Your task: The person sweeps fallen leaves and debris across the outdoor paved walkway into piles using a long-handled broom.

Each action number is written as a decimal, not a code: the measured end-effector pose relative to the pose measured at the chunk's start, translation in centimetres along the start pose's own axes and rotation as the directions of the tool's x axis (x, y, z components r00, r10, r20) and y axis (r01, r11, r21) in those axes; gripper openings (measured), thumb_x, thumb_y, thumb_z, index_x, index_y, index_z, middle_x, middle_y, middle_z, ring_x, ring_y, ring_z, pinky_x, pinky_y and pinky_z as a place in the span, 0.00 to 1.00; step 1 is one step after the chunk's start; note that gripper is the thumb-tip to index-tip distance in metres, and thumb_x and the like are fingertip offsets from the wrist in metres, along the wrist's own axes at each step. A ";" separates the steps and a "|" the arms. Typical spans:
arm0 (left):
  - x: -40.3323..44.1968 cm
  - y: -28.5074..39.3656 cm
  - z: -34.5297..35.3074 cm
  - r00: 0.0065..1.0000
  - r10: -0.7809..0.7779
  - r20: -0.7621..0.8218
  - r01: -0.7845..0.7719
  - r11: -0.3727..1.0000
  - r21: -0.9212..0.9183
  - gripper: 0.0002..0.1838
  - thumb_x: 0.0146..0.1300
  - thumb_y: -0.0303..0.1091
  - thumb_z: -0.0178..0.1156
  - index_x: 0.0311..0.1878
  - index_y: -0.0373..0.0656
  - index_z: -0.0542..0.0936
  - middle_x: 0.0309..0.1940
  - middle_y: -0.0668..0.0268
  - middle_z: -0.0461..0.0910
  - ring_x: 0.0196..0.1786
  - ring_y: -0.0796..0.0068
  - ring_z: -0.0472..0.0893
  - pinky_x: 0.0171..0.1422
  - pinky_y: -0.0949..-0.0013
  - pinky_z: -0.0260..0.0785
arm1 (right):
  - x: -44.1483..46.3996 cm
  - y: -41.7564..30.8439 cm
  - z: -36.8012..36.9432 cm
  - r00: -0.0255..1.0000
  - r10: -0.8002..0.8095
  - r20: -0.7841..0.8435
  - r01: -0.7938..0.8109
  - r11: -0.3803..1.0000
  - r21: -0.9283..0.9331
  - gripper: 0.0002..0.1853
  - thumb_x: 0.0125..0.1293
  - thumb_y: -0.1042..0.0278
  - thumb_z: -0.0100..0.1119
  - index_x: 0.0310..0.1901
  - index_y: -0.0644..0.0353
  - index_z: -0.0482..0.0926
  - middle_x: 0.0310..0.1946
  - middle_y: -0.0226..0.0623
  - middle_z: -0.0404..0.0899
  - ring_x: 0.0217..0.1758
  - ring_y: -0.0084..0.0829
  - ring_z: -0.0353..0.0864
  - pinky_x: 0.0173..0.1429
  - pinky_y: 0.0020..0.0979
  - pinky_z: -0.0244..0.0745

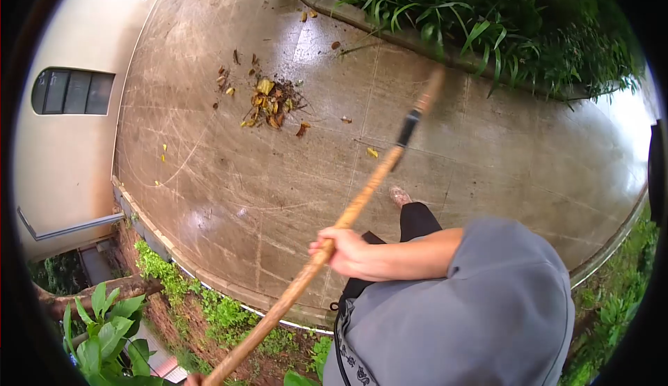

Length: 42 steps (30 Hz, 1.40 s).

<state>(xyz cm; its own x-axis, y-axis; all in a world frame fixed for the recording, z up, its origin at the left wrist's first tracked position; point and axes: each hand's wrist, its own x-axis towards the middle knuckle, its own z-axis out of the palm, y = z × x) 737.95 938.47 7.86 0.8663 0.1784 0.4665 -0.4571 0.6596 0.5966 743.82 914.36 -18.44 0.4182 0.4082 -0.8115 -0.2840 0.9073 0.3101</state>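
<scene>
A long wooden pole (365,194) runs diagonally from the bottom left to the upper right. My right hand (341,250) is closed around its middle. At the bottom edge, a small part of my left hand (194,380) shows against the pole's near end; most of that hand is out of frame. Black wrapping (408,128) covers part of the pole toward its far end, which is blurred beside the planted bed. A pile of brown and yellow leaves (271,102) lies on the wet paved ground (292,167), left of the pole's far part.
Long-leaved plants (487,31) grow behind a low curb (410,41) at the top right. A pale building wall (56,149) with windows stands at the left. Loose leaves (372,153) are scattered about. My foot (399,195) is on the paving. Greenery (223,309) lines the lower edge.
</scene>
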 end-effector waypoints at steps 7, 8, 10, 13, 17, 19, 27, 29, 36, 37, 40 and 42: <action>1.2 -17.3 -7.4 0.822 -0.569 0.027 0.570 0.820 -0.058 0.14 0.70 0.37 0.46 0.25 0.49 0.63 0.09 0.77 0.58 0.13 0.82 0.57 0.22 0.78 0.54 | 3.3 -7.4 -12.8 0.946 -0.180 -0.268 0.225 0.964 0.145 0.11 0.54 0.76 0.53 0.38 0.67 0.64 0.28 0.45 0.69 0.31 0.41 0.74 0.44 0.42 0.78; 1.2 -18.9 -7.8 0.792 -0.611 0.001 0.610 0.791 -0.054 0.14 0.70 0.36 0.45 0.25 0.49 0.63 0.09 0.77 0.57 0.12 0.82 0.57 0.21 0.78 0.54 | 3.8 -7.9 -13.6 0.913 -0.194 -0.360 0.256 0.958 0.133 0.10 0.55 0.75 0.53 0.37 0.66 0.65 0.28 0.44 0.69 0.30 0.41 0.74 0.43 0.42 0.78; 1.4 -19.8 -8.0 0.767 -0.641 -0.023 0.641 0.767 0.010 0.13 0.69 0.35 0.46 0.25 0.49 0.62 0.08 0.77 0.57 0.12 0.82 0.57 0.21 0.76 0.55 | 4.5 -7.7 -13.6 0.843 -0.240 -0.482 0.337 0.933 0.125 0.09 0.58 0.73 0.52 0.37 0.66 0.65 0.28 0.43 0.69 0.30 0.40 0.74 0.40 0.41 0.79; 4.3 -18.2 -11.4 0.766 -0.642 -0.026 0.642 0.764 0.063 0.13 0.68 0.33 0.46 0.25 0.50 0.62 0.08 0.78 0.57 0.12 0.82 0.57 0.21 0.74 0.56 | 16.3 -7.8 -21.5 0.827 -0.326 -0.459 0.407 0.909 0.087 0.09 0.61 0.73 0.49 0.40 0.67 0.64 0.30 0.43 0.68 0.30 0.41 0.73 0.38 0.41 0.78; 10.5 -9.7 -17.6 0.822 -0.558 0.114 0.549 0.830 0.096 0.12 0.68 0.30 0.46 0.26 0.49 0.62 0.09 0.77 0.57 0.12 0.83 0.57 0.18 0.77 0.53 | 20.1 0.9 -10.7 0.853 -0.314 -0.417 0.301 0.948 -0.099 0.05 0.60 0.77 0.46 0.38 0.66 0.66 0.27 0.44 0.69 0.29 0.41 0.73 0.39 0.42 0.75; 13.2 -2.7 -17.7 0.895 -0.433 0.108 0.398 0.884 0.243 0.11 0.68 0.28 0.45 0.26 0.49 0.63 0.09 0.77 0.59 0.12 0.85 0.58 0.17 0.79 0.57 | 25.0 6.6 -5.1 0.926 -0.241 -0.289 0.199 0.965 -0.168 0.07 0.60 0.77 0.48 0.39 0.67 0.65 0.29 0.45 0.70 0.30 0.41 0.74 0.36 0.42 0.77; 9.8 3.9 -14.9 0.975 0.061 0.215 -0.179 0.789 0.587 0.14 0.64 0.31 0.46 0.21 0.47 0.60 0.09 0.72 0.58 0.14 0.80 0.57 0.31 0.69 0.61 | 32.7 18.2 20.6 0.968 -0.044 0.245 0.150 0.889 -0.433 0.08 0.55 0.80 0.53 0.37 0.67 0.68 0.22 0.41 0.72 0.22 0.35 0.76 0.28 0.37 0.81; 9.9 3.7 -15.9 0.969 0.139 0.204 -0.238 0.749 0.618 0.15 0.64 0.31 0.46 0.21 0.47 0.60 0.10 0.71 0.59 0.14 0.79 0.57 0.30 0.69 0.60 | 33.8 18.3 23.9 0.945 -0.030 0.326 0.170 0.895 -0.413 0.07 0.56 0.80 0.53 0.36 0.67 0.68 0.22 0.40 0.72 0.23 0.35 0.76 0.30 0.38 0.81; 15.0 9.8 -16.6 0.928 0.245 0.280 -0.350 0.830 0.434 0.16 0.66 0.32 0.44 0.20 0.48 0.58 0.09 0.73 0.56 0.13 0.80 0.59 0.27 0.72 0.56 | 23.4 17.5 23.1 0.930 0.005 0.368 0.125 0.936 -0.329 0.07 0.57 0.83 0.53 0.35 0.68 0.66 0.27 0.42 0.70 0.29 0.38 0.76 0.40 0.45 0.81; 15.9 9.8 -16.8 0.952 0.205 0.229 -0.276 0.898 0.343 0.17 0.66 0.34 0.45 0.20 0.48 0.58 0.09 0.74 0.56 0.12 0.80 0.59 0.26 0.71 0.55 | 22.4 16.6 21.9 0.928 -0.015 0.371 0.144 0.936 -0.322 0.07 0.58 0.83 0.53 0.36 0.68 0.66 0.29 0.42 0.70 0.31 0.38 0.76 0.43 0.47 0.80; 18.3 8.5 -21.9 0.977 0.053 0.206 -0.122 0.933 0.337 0.13 0.70 0.29 0.43 0.25 0.47 0.61 0.09 0.75 0.56 0.10 0.86 0.54 0.22 0.77 0.60 | 22.5 12.0 18.2 0.966 -0.140 0.216 0.196 0.945 -0.262 0.11 0.56 0.85 0.51 0.40 0.68 0.62 0.31 0.45 0.68 0.33 0.41 0.75 0.44 0.49 0.79; 19.8 2.1 -22.2 0.998 -0.034 0.053 0.024 0.983 0.182 0.11 0.64 0.26 0.47 0.25 0.48 0.60 0.07 0.76 0.58 0.08 0.84 0.56 0.17 0.75 0.60 | 23.8 7.9 16.4 0.956 -0.292 0.029 0.289 0.915 -0.281 0.10 0.53 0.82 0.51 0.38 0.67 0.65 0.32 0.44 0.68 0.32 0.41 0.74 0.44 0.46 0.77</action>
<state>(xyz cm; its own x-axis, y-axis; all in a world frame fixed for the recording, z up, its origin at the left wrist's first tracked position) 758.60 959.57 3.83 0.8695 0.1166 0.4799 -0.4651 0.5202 0.7163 765.67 932.86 -27.21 0.5078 0.1279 -0.8519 -0.3813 0.9201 -0.0892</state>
